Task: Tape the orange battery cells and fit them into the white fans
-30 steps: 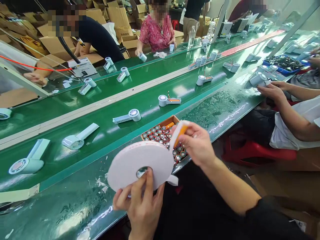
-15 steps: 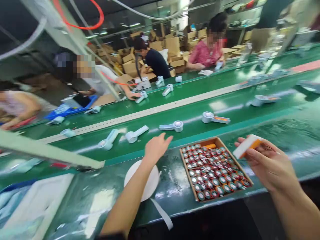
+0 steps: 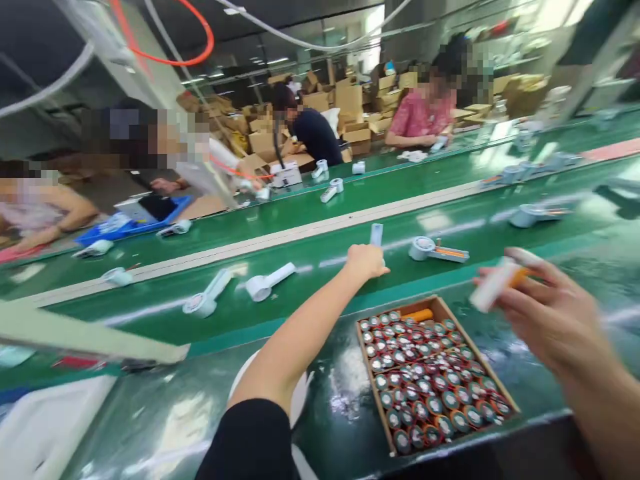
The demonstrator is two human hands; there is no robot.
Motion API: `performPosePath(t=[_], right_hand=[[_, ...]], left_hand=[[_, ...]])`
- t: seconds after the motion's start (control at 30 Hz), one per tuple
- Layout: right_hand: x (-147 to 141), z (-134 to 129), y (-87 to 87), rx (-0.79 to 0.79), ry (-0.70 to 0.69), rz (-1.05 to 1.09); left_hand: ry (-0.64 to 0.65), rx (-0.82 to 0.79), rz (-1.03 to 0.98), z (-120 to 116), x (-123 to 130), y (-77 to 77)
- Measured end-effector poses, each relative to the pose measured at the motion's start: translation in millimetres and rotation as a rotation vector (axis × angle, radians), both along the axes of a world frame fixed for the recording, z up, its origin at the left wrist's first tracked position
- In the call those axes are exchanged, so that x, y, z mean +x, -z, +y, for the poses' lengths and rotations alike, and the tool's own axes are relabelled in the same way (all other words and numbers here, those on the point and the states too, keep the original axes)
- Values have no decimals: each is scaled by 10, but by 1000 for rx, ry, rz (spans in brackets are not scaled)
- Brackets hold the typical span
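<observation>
My left hand (image 3: 367, 261) reaches over the green belt with its fingers closed on a pale blue fan housing (image 3: 377, 235), whose handle sticks up past the knuckles. On the right, my right hand (image 3: 535, 287) holds an orange battery (image 3: 519, 277) with a white strip (image 3: 494, 287) on it, slightly blurred. Between my arms lies a cardboard box (image 3: 374, 385) packed with upright batteries with red wires. A white tape roll (image 3: 299, 400) is partly hidden beneath my left forearm.
More fan housings lie on the belt, at left (image 3: 207, 295), at centre (image 3: 269, 281) and right (image 3: 423, 248). A white tray (image 3: 65, 417) is at lower left, beneath a slanting metal bar (image 3: 90, 333). People sit across the belt.
My left hand has moved forward and right onto the belt and closed on a fan housing. That housing's handle has swung upward. My right hand still holds the battery, now tilted differently.
</observation>
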State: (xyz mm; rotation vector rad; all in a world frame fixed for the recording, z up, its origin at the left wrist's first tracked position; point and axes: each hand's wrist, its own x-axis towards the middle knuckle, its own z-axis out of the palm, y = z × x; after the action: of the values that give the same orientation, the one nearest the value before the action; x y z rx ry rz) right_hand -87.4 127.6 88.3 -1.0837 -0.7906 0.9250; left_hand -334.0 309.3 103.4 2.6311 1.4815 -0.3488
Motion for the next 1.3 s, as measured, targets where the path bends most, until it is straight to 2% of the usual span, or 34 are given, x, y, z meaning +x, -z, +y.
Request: performPosePath(t=[0.03,0.1,0.2,0.33,0.5,0.63,0.8,0.93,1.07,1.3], right_hand=[[-115,104,-147,60,-77,-13],[-285,360,-334,156,-214,-15],[-364,765,-387,229,-371,-45],[-303,1301,-202,256,-399,-267],[-104,1809,222,165,-359,-570],[85,1892,507,127,-360,-637],[209,1858,682,90,-376,-745],[236,1826,715,52,-358,-881],[300,1781,699,34,-334,-1045],[395,1788,660,21,-349,-1360]], left_hand=[[42,17,13,36,29,1],[156,37,39,121,71,14],[308,51,54,242,118,73],[388,86,26,332,238,227],[338,95,31,417,462,386],[320,62,0,470,540,404],[297,14,-57,450,597,422],[164,-25,-71,454,738,436],[70,-82,-138,512,825,381],[-30,-154,-451,565,865,304]])
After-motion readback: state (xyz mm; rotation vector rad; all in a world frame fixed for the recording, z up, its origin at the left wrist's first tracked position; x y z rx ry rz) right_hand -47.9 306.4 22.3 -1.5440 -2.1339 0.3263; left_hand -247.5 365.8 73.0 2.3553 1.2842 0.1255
